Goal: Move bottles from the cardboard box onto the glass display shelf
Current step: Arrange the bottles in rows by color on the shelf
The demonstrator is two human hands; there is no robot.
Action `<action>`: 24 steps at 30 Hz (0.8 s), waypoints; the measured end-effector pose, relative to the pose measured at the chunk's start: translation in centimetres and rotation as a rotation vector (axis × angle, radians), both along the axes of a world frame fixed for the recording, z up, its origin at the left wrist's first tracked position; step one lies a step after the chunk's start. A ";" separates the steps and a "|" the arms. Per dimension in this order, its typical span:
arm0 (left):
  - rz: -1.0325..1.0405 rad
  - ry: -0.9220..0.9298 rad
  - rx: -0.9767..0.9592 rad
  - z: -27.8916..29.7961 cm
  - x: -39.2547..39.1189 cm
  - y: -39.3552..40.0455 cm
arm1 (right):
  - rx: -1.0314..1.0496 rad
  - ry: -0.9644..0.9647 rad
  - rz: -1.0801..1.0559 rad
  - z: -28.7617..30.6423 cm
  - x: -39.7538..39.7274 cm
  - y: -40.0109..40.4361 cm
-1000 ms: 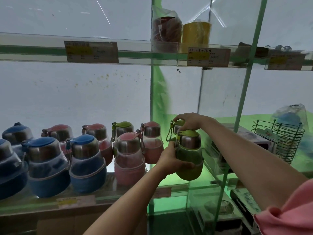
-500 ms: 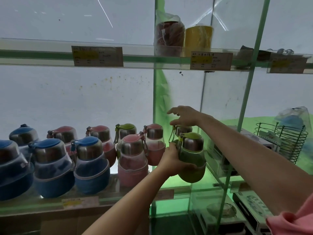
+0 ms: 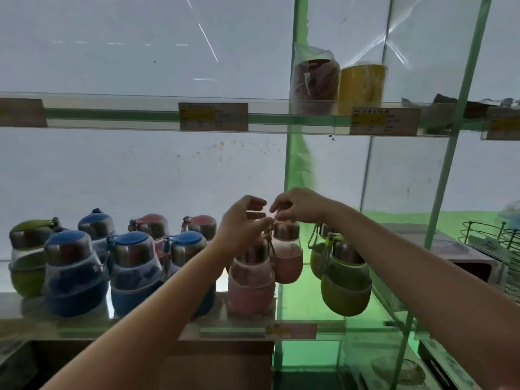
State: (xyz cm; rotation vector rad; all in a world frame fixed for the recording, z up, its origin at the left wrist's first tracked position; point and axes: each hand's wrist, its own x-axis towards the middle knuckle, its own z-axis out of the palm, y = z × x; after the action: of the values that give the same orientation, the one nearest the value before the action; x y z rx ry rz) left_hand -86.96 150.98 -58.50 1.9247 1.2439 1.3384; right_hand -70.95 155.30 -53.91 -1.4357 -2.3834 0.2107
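Both hands are raised over the pink bottles at mid-shelf. Left hand: fingers curled, pinching what looks like the carry strap at the top of the front pink bottle. Right hand: fingers bent downward just above the cap of the rear pink bottle; cannot tell whether it grips anything. The fingertips of the two hands nearly meet.

Front green bottle stands on the glass display shelf, right of the pink pair, with a second green bottle just behind it. An open gap of bare glass separates pink and green groups. The front green bottle sits near the shelf's near edge, beside the green upright.

Blue bottles crowd the left side, touching or nearly so.
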 end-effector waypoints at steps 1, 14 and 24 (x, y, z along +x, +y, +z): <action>0.024 0.005 -0.015 0.0 -0.7 0.2 | -0.019 0.013 0.007 -0.3 -0.3 -0.2; 0.024 0.072 -0.319 -2.2 -2.9 -0.2 | -0.125 -0.191 -0.020 -2.7 -4.2 -2.4; 0.072 0.120 -0.256 -2.2 -3.3 0.3 | -0.056 -0.167 -0.062 -3.9 -5.6 -2.7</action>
State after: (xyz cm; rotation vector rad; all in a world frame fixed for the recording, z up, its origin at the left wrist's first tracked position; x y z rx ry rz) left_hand -90.29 151.24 -60.73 1.8161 1.4775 1.0510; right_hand -76.57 152.63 -57.79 -1.6082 -2.4773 0.1486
